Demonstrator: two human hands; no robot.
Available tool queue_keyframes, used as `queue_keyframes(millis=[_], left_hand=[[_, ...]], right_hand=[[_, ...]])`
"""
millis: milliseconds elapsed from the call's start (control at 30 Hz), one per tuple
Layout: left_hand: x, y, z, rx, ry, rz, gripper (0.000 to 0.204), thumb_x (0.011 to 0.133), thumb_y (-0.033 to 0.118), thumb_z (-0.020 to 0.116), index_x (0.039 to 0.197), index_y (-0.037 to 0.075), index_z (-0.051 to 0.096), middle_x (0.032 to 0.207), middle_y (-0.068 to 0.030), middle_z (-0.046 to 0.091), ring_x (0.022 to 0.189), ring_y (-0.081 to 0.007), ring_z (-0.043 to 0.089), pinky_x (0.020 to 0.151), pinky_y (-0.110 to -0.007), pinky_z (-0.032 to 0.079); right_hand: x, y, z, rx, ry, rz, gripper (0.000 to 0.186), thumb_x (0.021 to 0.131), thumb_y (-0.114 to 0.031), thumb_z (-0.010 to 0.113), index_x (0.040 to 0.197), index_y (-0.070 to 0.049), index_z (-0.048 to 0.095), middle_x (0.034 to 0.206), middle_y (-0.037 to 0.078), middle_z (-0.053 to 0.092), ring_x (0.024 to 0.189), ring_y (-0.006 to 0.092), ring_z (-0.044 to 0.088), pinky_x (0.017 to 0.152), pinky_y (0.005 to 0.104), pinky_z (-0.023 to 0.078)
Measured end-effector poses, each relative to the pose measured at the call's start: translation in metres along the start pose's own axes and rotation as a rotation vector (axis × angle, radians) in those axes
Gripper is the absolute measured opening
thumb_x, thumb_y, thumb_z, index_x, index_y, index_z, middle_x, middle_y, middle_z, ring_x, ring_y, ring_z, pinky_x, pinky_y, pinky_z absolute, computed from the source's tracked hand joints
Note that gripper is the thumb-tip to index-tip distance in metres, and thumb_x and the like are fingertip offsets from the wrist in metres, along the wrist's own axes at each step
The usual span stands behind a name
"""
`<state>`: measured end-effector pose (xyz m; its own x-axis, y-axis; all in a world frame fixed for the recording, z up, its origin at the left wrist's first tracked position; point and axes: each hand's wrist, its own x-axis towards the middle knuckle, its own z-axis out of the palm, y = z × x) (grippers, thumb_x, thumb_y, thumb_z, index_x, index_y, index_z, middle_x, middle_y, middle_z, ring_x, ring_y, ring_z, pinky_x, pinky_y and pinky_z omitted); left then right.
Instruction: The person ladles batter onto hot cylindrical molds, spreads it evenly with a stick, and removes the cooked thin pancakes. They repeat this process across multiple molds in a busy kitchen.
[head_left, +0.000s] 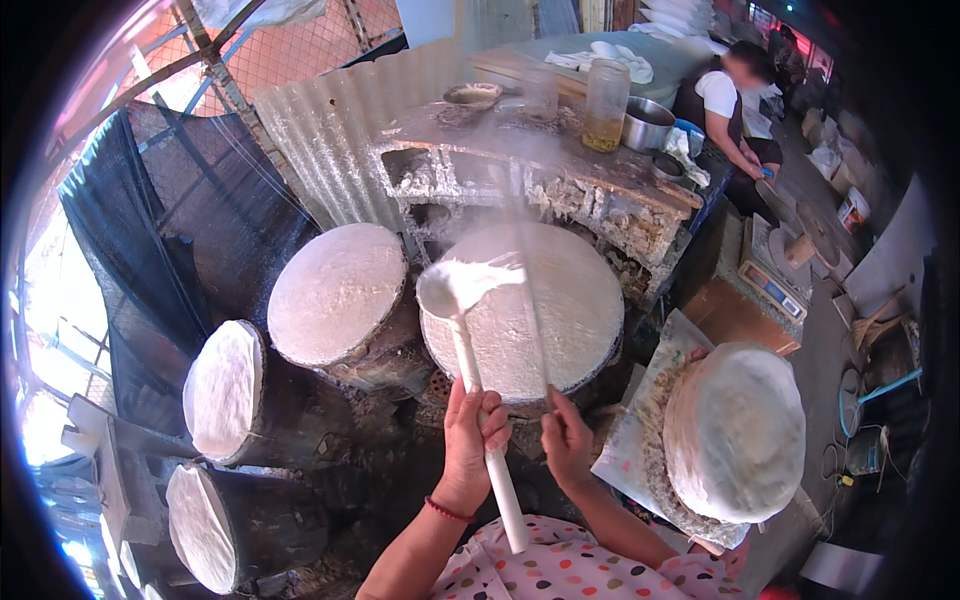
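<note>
My left hand (470,440), with a red bracelet at its wrist, is closed round the long pale handle of a ladle (437,291). White, batter-like stuff coats the ladle's bowl and stretches from its rim to the right. A long thin stick (533,310) stands almost upright in my right hand (567,440), its upper part blurred. Ladle and stick are above a large round white-topped drum (585,300) with steam over it. In this single view I cannot tell whether the ladle touches the stick.
A second white-topped drum (338,290) and smaller ones stand to the left. At right, a thick white round stack (740,430) rests on a board. Behind, a crusted stove ledge (450,130) bears a glass jar (606,105) and a metal pot (648,125). Another person (725,120) sits far right.
</note>
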<state>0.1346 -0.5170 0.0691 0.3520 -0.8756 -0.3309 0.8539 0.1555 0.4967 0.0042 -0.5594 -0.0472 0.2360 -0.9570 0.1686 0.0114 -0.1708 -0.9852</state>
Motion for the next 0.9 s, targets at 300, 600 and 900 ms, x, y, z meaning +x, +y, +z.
queue_keyframes(millis=[300,600,900], left_hand=[[-0.033,0.034,-0.042,-0.215,-0.04,-0.188,0.016,0.099,0.018,0.045,0.115,0.017,0.048,0.072,0.0034,0.04,0.051,-0.0015,0.034,0.036,-0.013,0.029],[-0.134,0.139,-0.126,-0.162,0.114,0.204,0.048,0.096,0.007,0.043,0.141,0.021,0.031,0.079,-0.0006,0.04,0.053,-0.004,0.034,0.04,-0.015,0.032],[-0.25,0.214,-0.222,-0.316,0.374,0.543,0.042,0.096,0.006,0.042,0.135,0.019,0.035,0.077,-0.0005,0.042,0.05,-0.0036,0.034,0.038,-0.015,0.032]], right_hand=[[-0.052,0.034,-0.021,-0.309,-0.397,0.016,0.034,0.09,-0.016,0.059,0.124,-0.008,0.06,0.085,0.006,0.068,0.066,0.0125,0.059,0.064,0.0266,0.05],[-0.116,0.024,0.045,-0.176,-0.452,0.613,0.02,0.094,-0.019,0.052,0.111,-0.009,0.057,0.059,0.0,0.048,0.043,0.012,0.046,0.043,0.0278,0.042],[-0.114,0.002,0.25,0.035,-0.929,0.359,0.011,0.093,-0.006,0.044,0.101,-0.004,0.051,0.056,0.001,0.042,0.036,0.0088,0.039,0.034,0.0256,0.035]])
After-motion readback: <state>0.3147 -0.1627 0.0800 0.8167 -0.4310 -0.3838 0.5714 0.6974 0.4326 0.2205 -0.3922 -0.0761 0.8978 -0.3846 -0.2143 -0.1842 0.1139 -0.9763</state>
